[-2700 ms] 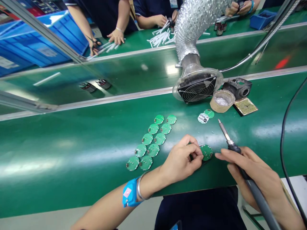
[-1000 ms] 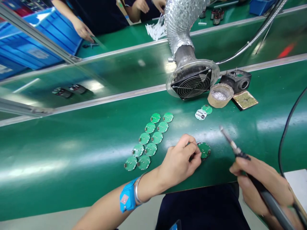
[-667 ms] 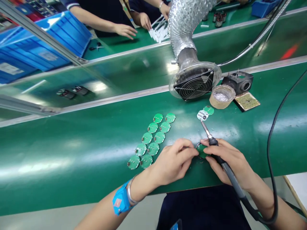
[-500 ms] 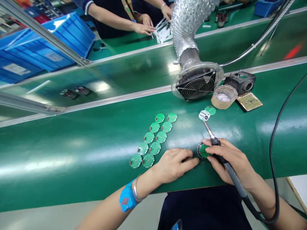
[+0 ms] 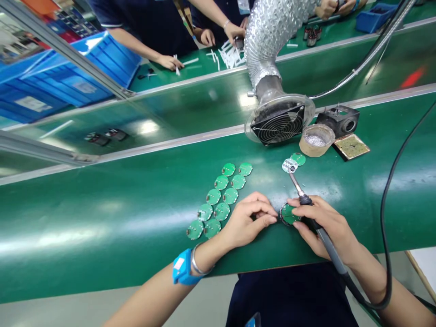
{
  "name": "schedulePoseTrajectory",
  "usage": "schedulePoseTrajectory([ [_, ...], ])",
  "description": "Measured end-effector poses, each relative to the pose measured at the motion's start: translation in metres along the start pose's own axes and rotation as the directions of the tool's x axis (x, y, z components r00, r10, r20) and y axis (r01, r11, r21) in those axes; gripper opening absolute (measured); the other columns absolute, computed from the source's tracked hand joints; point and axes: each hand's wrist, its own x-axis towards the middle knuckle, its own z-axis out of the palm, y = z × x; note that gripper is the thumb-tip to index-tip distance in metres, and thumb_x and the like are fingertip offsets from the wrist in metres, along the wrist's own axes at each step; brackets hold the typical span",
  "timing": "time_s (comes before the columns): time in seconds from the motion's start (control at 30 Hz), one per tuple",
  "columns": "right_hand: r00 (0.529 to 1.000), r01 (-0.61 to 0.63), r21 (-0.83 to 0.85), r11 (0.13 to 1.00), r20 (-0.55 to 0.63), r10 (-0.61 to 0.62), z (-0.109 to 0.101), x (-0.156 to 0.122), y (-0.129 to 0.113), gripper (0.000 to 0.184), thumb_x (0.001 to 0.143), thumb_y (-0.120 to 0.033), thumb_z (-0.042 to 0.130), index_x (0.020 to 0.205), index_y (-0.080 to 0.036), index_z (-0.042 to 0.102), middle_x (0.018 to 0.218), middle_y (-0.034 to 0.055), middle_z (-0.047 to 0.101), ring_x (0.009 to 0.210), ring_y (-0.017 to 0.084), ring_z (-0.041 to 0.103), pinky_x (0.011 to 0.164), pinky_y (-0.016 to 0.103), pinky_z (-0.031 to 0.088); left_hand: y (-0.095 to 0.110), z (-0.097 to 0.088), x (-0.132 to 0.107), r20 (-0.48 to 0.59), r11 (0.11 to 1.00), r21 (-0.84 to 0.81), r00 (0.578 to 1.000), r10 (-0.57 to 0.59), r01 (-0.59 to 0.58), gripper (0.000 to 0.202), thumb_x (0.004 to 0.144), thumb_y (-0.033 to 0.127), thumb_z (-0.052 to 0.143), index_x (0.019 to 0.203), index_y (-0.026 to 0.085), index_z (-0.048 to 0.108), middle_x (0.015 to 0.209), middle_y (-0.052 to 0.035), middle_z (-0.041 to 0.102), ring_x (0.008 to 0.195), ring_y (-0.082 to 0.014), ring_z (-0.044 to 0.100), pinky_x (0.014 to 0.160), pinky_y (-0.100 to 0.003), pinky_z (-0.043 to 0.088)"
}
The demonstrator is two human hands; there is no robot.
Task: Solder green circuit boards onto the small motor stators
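A round green circuit board (image 5: 288, 214) is lying flat on the glossy green tabletop (image 5: 102, 213), directly between the two hands. The left hand (image 5: 248, 222) is resting just beside the board's left edge, its fingers curling narrow and its thumb and forefinger pinching together; whether they are gripping anything is unclear. The right hand (image 5: 323, 225) is gripping a pen-shaped soldering iron (image 5: 295, 185), with fingertips pressing on the board's right side and the slim metal shaft pointing away. Ten similar thin discs (image 5: 221, 210) are lying in two rows to the left.
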Motion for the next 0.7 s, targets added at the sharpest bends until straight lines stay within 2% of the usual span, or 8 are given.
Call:
schedulePoseTrajectory([
  [0.07,1.000,0.000,-0.001,1.000,0.005,0.000,0.000,0.000,0.000,0.036,0.085,-0.006,0.056,0.117,-0.023,0.055,0.120,0.0097,0.066,0.109,0.021,0.061,0.090,0.042,0.055,0.007,0.000,0.004,0.051,0.982,-0.142,0.991,-0.121,0.127,0.016,0.087,0.030,0.064,0.085,0.015,0.068,0.086,-0.0036,0.058,0.055,-0.0067,0.056,0.051,-0.020,0.050],
  [0.17,1.000,0.009,-0.010,1.000,-0.001,-0.009,0.001,-0.001,0.001,0.035,0.084,-0.006,0.057,0.116,-0.022,0.055,0.120,0.0097,0.066,0.109,0.021,0.061,0.091,0.041,0.054,0.013,-0.001,0.007,0.084,0.979,-0.123,0.985,-0.153,0.162,0.014,0.087,0.026,0.060,0.086,0.015,0.067,0.089,-0.0040,0.057,0.061,-0.0074,0.058,0.054,-0.020,0.051],
  [0.23,1.000,0.013,-0.013,1.000,-0.004,-0.013,0.001,0.000,0.002,0.035,0.084,-0.006,0.058,0.116,-0.022,0.055,0.119,0.0099,0.066,0.108,0.021,0.061,0.090,0.041,0.055,0.013,0.000,0.006,0.070,0.943,-0.203,0.965,-0.253,0.262,0.017,0.087,0.030,0.059,0.085,0.014,0.063,0.087,-0.0036,0.057,0.058,-0.0072,0.057,0.050,-0.019,0.049],
  [0.37,0.999,0.035,-0.028,0.999,-0.012,-0.036,0.002,0.002,0.002,0.035,0.085,-0.007,0.057,0.116,-0.022,0.054,0.118,0.0102,0.067,0.107,0.021,0.061,0.089,0.042,0.054,0.010,0.012,0.002,0.161,0.712,-0.437,0.826,-0.539,0.550,0.029,0.087,0.045,0.057,0.091,0.016,0.050,0.058,0.0038,0.056,0.038,-0.0066,0.049,0.038,-0.015,0.039],
  [0.47,0.999,0.037,-0.039,0.999,-0.007,-0.038,0.002,0.003,0.001,0.033,0.085,-0.006,0.057,0.115,-0.021,0.054,0.116,0.0105,0.067,0.106,0.021,0.061,0.089,0.040,0.054,0.010,0.026,-0.001,0.124,0.634,-0.513,0.781,-0.612,0.578,0.031,0.088,0.048,0.053,0.093,0.019,0.044,0.051,0.0068,0.054,0.034,-0.0077,0.046,0.035,-0.015,0.035],
  [0.57,1.000,0.027,-0.043,0.999,-0.005,-0.027,0.003,0.003,0.000,0.033,0.085,-0.006,0.057,0.115,-0.021,0.054,0.116,0.0104,0.067,0.105,0.020,0.062,0.089,0.039,0.054,0.012,0.037,-0.006,0.016,0.663,-0.604,0.839,-0.545,0.442,0.026,0.092,0.045,0.049,0.093,0.020,0.041,0.066,0.0050,0.056,0.034,-0.0043,0.040,0.033,-0.014,0.030],
  [0.63,1.000,0.025,-0.042,0.999,-0.007,-0.026,0.003,0.002,-0.001,0.034,0.085,-0.005,0.057,0.115,-0.021,0.054,0.117,0.0104,0.067,0.105,0.020,0.061,0.089,0.038,0.054,0.013,0.036,-0.009,-0.084,0.779,-0.566,0.922,-0.379,0.269,0.022,0.094,0.041,0.049,0.095,0.020,0.043,0.079,0.0026,0.056,0.040,-0.0019,0.038,0.036,-0.014,0.030],
  [0.7,1.000,0.028,-0.039,0.999,-0.005,-0.028,0.004,0.002,-0.001,0.034,0.085,-0.005,0.057,0.116,-0.021,0.054,0.118,0.0108,0.066,0.106,0.021,0.061,0.089,0.038,0.054,0.014,0.029,-0.012,-0.073,0.896,-0.435,0.989,-0.130,0.086,0.016,0.096,0.035,0.049,0.097,0.019,0.046,0.079,0.0017,0.054,0.047,-0.0029,0.041,0.043,-0.015,0.034],
])
